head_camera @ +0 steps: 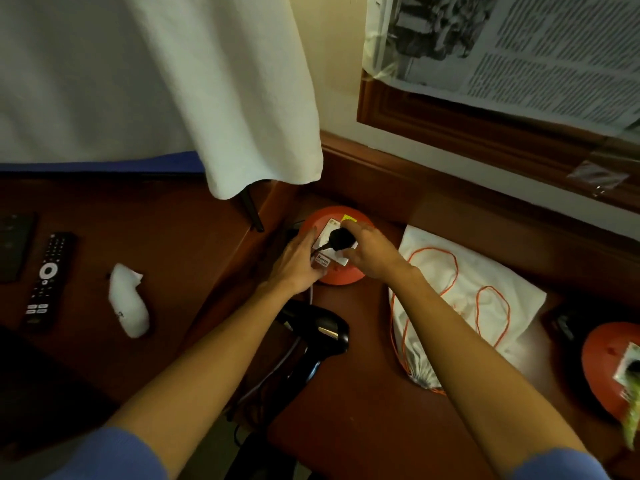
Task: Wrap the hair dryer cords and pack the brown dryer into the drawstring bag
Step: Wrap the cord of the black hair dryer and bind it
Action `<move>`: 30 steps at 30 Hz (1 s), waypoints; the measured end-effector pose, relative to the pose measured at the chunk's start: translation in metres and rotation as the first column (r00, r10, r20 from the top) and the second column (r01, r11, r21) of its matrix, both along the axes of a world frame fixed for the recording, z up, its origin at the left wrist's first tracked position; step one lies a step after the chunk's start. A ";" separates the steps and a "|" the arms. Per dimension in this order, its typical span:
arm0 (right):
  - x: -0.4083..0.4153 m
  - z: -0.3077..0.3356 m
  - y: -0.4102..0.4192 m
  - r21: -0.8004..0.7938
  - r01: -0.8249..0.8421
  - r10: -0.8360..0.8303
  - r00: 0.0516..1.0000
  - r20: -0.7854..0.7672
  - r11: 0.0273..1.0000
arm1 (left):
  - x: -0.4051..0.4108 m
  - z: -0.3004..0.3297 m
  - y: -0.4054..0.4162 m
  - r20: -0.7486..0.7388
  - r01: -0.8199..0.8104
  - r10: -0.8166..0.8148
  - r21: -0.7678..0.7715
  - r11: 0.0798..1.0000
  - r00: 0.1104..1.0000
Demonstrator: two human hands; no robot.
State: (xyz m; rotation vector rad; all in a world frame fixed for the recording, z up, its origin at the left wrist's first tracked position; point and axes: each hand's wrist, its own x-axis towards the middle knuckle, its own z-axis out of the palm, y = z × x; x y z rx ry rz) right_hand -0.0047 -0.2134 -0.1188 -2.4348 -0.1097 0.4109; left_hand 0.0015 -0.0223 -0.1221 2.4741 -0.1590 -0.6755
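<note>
The right hand (367, 252) grips the black plug (341, 239) seated in the orange socket reel (337, 275); the left hand (298, 263) lies flat on the reel, probably bracing it for the pull. A dark dryer (322, 332) lies just below the hands, the drawstring bag (485, 292) right of them. Nothing blocks either.

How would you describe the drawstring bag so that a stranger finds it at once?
Look at the brown desk under the newspaper-covered window. To the right of the person's right hand lies the drawstring bag: flat white cloth, the only item with looping orange cords on it.
</note>
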 end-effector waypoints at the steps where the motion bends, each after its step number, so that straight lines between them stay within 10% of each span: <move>1: -0.012 -0.003 -0.003 -0.035 0.030 -0.029 0.999 0.014 0.999 | -0.008 0.006 0.004 0.016 -0.041 0.042 -0.019 0.999 0.999; 6: -0.078 -0.026 -0.007 -0.214 0.210 -0.216 0.976 -0.004 0.954 | -0.069 0.020 0.021 0.107 -0.241 0.244 -0.042 0.970 0.964; 14: -0.124 -0.043 0.012 -0.307 0.248 -0.322 0.921 -0.218 0.919 | -0.139 0.003 0.039 0.025 -0.099 0.096 0.144 0.985 0.995; 21: -0.150 -0.029 0.029 -0.243 0.394 -0.435 0.888 -0.147 0.886 | -0.174 -0.016 0.041 -0.320 0.111 -0.026 0.251 0.961 0.947; 30: -0.242 -0.011 0.057 -0.077 0.599 -0.604 0.792 -0.093 0.797 | -0.183 -0.017 0.051 -0.328 0.330 -0.220 0.331 0.884 0.919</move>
